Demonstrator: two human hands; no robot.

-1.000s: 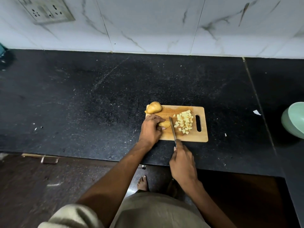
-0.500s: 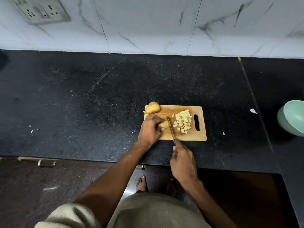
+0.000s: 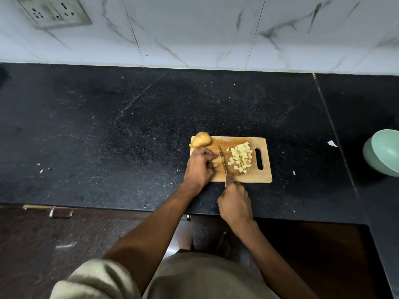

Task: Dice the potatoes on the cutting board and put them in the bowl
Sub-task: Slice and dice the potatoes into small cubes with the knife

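Left hand [image 3: 199, 166] pinning a potato piece [image 3: 217, 161], right hand [image 3: 235, 202] gripping the knife [image 3: 223, 161] — dicing on the cutting board [image 3: 248, 178].

I'm holding the blade just right of the piece; diced cubes [image 3: 241, 157] are lying near the board's handle slot, a whole potato [image 3: 201, 139] is sitting at its far-left corner — the green bowl [image 3: 383, 152] is standing well apart, far right.
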